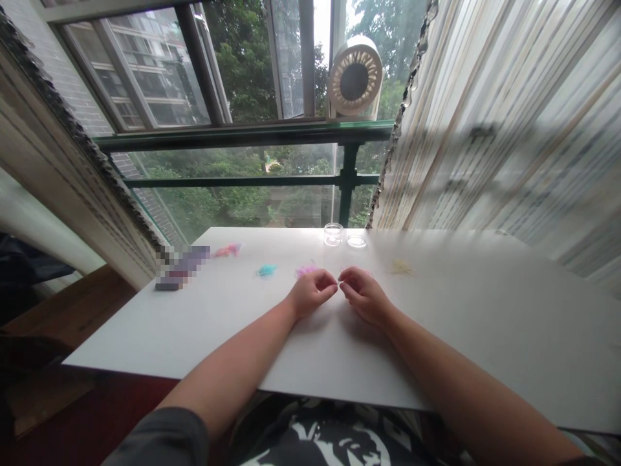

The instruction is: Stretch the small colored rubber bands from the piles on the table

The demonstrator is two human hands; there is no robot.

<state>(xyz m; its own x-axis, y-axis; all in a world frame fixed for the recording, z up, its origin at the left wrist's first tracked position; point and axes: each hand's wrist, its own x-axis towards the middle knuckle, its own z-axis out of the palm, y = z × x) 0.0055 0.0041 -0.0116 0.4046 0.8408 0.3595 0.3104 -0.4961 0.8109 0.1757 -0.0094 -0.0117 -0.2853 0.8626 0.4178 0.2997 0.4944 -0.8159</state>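
My left hand [313, 291] and my right hand [363, 294] meet over the middle of the table, fingertips almost touching. Each pinches thumb against fingers; anything between them is too small to make out. Just behind my left hand lies a pile of thin pink-purple strands or loops [305, 268]. A paler pink pile is mostly hidden behind my right hand. To the left sits a turquoise pile [266, 271], and to the right a yellow one [402, 266]. Farther left is a pink-orange heap [228, 250].
A clear round jar [333, 234] stands at the back of the white table [218, 330], with a clear lid or dish [356, 241] beside it. A blurred-out box-like item [183, 268] is at the left edge. A white round fan [356, 77] stands by the window.
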